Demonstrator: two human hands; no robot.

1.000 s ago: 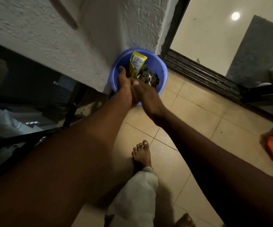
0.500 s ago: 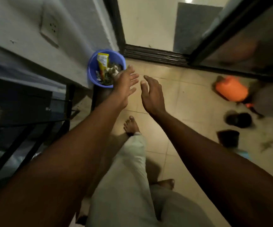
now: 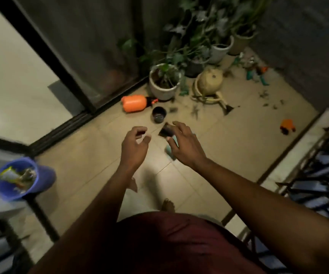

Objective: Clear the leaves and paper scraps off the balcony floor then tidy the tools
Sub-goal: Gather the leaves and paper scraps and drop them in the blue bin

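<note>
My left hand (image 3: 135,147) and my right hand (image 3: 185,143) hover side by side over the tiled balcony floor, fingers loosely curled and holding nothing. A blue bucket (image 3: 45,178) stands at the left, with a yellow wrapper and leaf scraps (image 3: 17,177) inside. Loose dry leaves (image 3: 270,99) lie scattered on the tiles at the far right. Small garden tools (image 3: 256,74) lie near the back wall. An orange glove (image 3: 287,125) lies by the railing side. A beige watering can (image 3: 210,84) sits tipped on the floor.
An orange sprayer bottle (image 3: 134,103) lies by the sliding glass door. One small black pot (image 3: 159,114) stands beyond my hands, another (image 3: 166,131) shows just past my right fingers. Potted plants (image 3: 163,88) crowd the far corner. A metal railing (image 3: 317,175) runs along the right.
I have turned away from the blue bucket, which now sits at the far left. Both hands have left it and hang empty over the middle of the floor.
</note>
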